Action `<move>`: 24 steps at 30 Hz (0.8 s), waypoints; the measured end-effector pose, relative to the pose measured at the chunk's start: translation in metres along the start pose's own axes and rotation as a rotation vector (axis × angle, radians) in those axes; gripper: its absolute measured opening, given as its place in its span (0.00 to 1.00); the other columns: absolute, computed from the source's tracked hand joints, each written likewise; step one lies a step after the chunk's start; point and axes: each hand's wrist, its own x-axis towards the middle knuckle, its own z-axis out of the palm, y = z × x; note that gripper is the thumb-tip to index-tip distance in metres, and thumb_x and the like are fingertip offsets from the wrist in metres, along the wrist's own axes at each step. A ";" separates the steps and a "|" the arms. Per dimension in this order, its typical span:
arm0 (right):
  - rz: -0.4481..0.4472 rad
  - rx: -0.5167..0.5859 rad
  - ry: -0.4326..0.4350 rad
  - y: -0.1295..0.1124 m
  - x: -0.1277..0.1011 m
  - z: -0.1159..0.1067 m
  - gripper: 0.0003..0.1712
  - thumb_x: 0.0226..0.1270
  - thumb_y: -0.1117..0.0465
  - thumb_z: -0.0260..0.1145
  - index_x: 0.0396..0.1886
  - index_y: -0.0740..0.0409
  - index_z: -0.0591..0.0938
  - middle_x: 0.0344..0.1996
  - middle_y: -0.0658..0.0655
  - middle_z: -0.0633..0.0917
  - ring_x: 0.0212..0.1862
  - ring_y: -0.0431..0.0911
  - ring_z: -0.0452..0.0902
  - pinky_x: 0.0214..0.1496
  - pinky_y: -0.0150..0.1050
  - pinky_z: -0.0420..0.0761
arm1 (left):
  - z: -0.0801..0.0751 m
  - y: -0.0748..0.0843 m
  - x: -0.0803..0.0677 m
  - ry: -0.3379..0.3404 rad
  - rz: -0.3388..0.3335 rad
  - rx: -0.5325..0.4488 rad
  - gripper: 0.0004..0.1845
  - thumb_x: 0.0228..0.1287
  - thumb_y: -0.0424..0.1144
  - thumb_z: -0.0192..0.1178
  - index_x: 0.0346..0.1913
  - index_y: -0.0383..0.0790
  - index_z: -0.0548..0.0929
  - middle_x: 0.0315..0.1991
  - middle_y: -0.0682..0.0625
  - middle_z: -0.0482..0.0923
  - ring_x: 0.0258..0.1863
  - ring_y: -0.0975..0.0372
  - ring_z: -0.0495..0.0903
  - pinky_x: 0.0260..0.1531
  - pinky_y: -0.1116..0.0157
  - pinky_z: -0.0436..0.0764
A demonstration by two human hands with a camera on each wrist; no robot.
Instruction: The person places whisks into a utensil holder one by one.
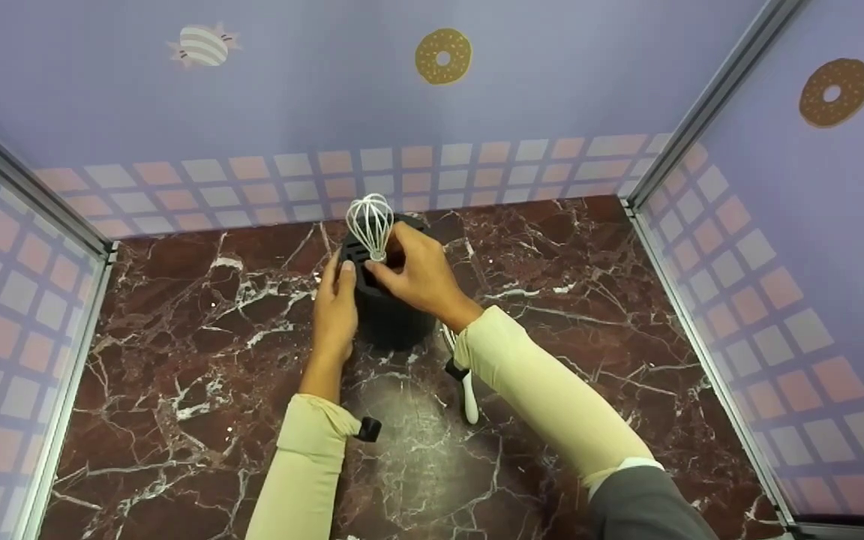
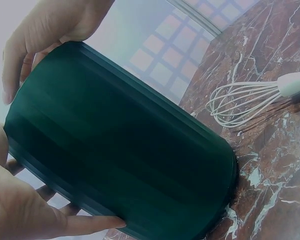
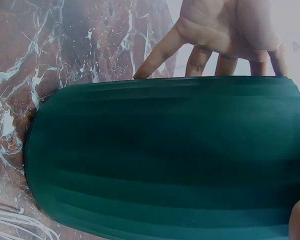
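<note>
Dark ribbed utensil holder [image 1: 391, 315] upright on counter [image 1: 589, 315]. White whisk [image 1: 370, 223] head-up inside, right hand [image 1: 417, 274] fingers pinching handle. Left hand [image 1: 336, 307] fingers flat against holder. Second whisk [image 1: 464, 379] beside holder. Marble counter, lilac walls.

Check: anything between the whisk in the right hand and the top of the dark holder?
Nothing visible. The right hand pinches the whisk by the base of its wires, directly above the slotted top of the dark holder. The left hand rests on the holder's side, off the opening. A second whisk lies on the counter beside the holder.
</note>
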 end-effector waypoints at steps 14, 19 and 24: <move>0.101 0.086 -0.005 -0.002 -0.001 0.000 0.30 0.59 0.53 0.77 0.55 0.60 0.75 0.39 0.55 0.89 0.43 0.48 0.87 0.47 0.38 0.86 | 0.001 -0.002 0.001 0.017 -0.007 0.018 0.33 0.78 0.62 0.46 0.80 0.56 0.62 0.78 0.48 0.62 0.75 0.51 0.64 0.75 0.51 0.65; 0.120 0.091 0.008 -0.003 0.000 0.000 0.35 0.57 0.51 0.78 0.59 0.61 0.73 0.41 0.56 0.89 0.44 0.45 0.87 0.47 0.32 0.86 | 0.000 -0.002 0.001 0.017 -0.008 0.022 0.34 0.78 0.62 0.47 0.80 0.55 0.62 0.79 0.48 0.61 0.76 0.51 0.62 0.76 0.51 0.63; 0.124 0.153 0.003 -0.003 0.000 0.000 0.37 0.57 0.50 0.78 0.61 0.61 0.73 0.43 0.60 0.88 0.42 0.47 0.88 0.40 0.30 0.86 | 0.001 -0.002 0.001 0.012 -0.014 0.017 0.34 0.77 0.63 0.46 0.80 0.58 0.62 0.78 0.48 0.63 0.76 0.52 0.64 0.76 0.52 0.65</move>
